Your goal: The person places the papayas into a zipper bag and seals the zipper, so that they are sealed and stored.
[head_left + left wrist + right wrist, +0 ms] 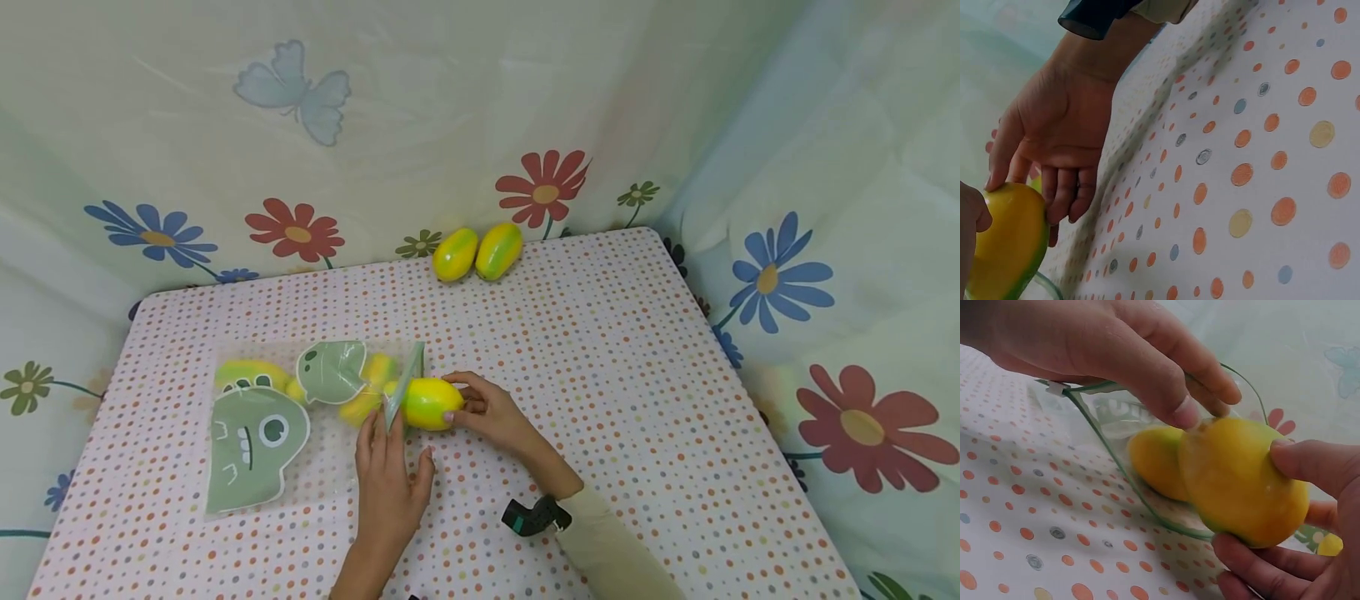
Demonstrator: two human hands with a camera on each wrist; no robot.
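Observation:
In the head view a clear slider zip bag with a green cartoon dinosaur print lies flat, its mouth facing right. Several yellow-green mangoes show blurred through the plastic. My right hand holds one shiny mango at the bag mouth, thumb on one side and fingers on the other. My left hand touches the bag's green-edged rim with fairly straight fingers, thumb apart. In the right wrist view the left thumb is close to the held mango, and another mango sits inside the bag behind it.
Two more mangoes rest side by side at the table's back edge. A dotted cloth covers the table. Flower-printed curtains stand behind and at both sides. A black wrist device sits by the right sleeve.

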